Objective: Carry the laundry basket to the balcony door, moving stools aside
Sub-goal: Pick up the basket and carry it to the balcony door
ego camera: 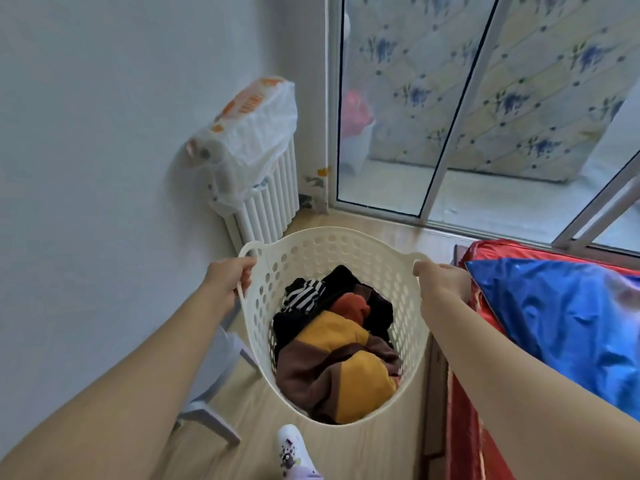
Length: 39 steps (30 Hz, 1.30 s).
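Note:
A cream perforated laundry basket (311,251) hangs in front of me, filled with yellow, brown, black and striped clothes (343,348). My left hand (232,275) grips its left handle and my right hand (441,280) grips its right handle. The sliding glass balcony door (391,133) stands just ahead, its white frame meeting the wooden floor. A grey plastic stool (216,382) stands against the left wall, partly hidden under my left forearm and beside the basket.
A white radiator (268,202) with a plastic bag (249,140) draped on it fills the left corner by the door. A bed with red and blue shiny covers (561,323) lines the right. My white shoe (294,448) is on the floor below the basket.

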Tool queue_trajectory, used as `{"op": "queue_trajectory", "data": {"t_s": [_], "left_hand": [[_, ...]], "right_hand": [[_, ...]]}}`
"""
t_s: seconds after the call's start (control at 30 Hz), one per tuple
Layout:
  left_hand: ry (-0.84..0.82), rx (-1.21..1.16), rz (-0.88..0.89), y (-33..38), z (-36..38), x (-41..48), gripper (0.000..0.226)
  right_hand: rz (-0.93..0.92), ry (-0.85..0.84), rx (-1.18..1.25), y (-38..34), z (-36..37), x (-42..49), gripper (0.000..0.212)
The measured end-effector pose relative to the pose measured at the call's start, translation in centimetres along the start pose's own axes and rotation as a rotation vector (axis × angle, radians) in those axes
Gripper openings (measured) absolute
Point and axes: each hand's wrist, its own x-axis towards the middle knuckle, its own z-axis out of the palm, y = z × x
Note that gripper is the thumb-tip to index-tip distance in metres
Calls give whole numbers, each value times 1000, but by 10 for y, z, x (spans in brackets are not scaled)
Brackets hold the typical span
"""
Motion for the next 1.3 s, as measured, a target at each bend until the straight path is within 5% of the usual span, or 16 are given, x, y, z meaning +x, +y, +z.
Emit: {"op": "queue_trajectory", "data": {"t_s": [0.53, 0.67, 1.3], "left_hand": [[-225, 185, -125, 139, 208, 325, 8], [-216, 197, -105, 174, 259, 389, 10], [-244, 291, -281, 285, 471, 707, 10]], "right_hand": [[181, 225, 35, -127, 179, 257, 20], [200, 230, 71, -164, 218, 325, 7], [404, 262, 24, -288, 425, 620, 17]]}}
